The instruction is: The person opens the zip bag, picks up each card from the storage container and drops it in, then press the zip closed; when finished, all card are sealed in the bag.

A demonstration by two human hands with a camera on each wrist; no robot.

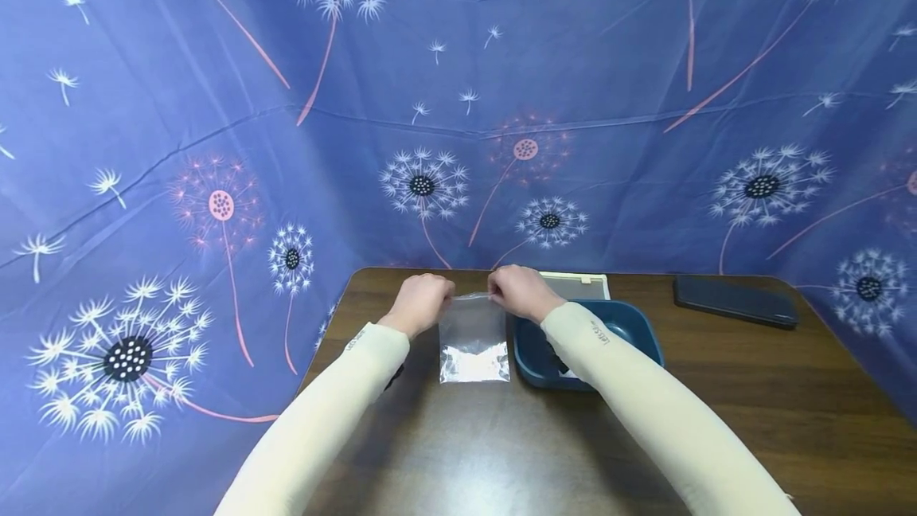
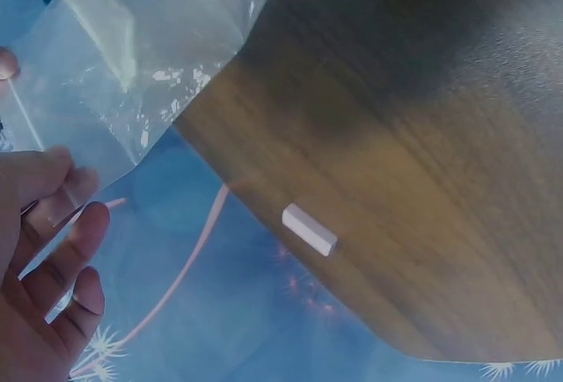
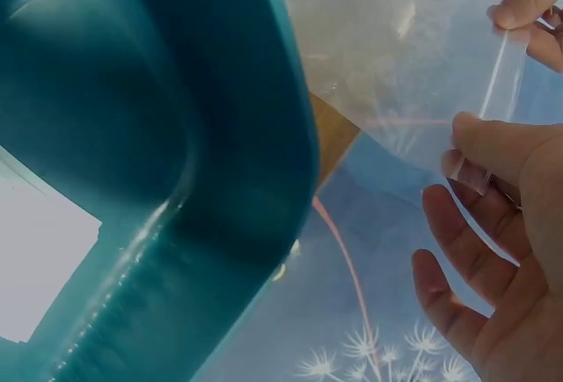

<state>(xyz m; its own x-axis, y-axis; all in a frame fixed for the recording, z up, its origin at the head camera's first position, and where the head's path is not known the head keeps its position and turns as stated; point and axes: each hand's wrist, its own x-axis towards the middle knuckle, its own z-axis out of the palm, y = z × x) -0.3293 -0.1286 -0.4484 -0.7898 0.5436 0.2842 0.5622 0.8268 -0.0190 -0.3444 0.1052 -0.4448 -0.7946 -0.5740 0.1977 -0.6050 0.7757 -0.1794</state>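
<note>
A clear plastic zip bag (image 1: pixel 474 341) hangs by its top edge between the two hands, its lower part shining with reflections. My left hand (image 1: pixel 423 302) pinches the upper left corner, thumb against forefinger at the zip strip, as the left wrist view shows. At the opposite corner my right hand (image 3: pixel 501 215) pinches the strip between thumb and forefinger, its other fingers spread loosely. Just right of the bag stands a blue-green plastic tub (image 1: pixel 587 383), partly covered by my right forearm. Inside it lies a flat white piece (image 3: pixel 44 259).
Behind the tub lies a flat, white-edged grey item (image 1: pixel 573 287). A dark oblong case (image 1: pixel 734 302) rests toward the back right of the wooden table (image 1: pixel 774 396). In the left wrist view a small white bar (image 2: pixel 309 230) lies near the table edge. Blue patterned cloth (image 1: pixel 616 150) surrounds the table.
</note>
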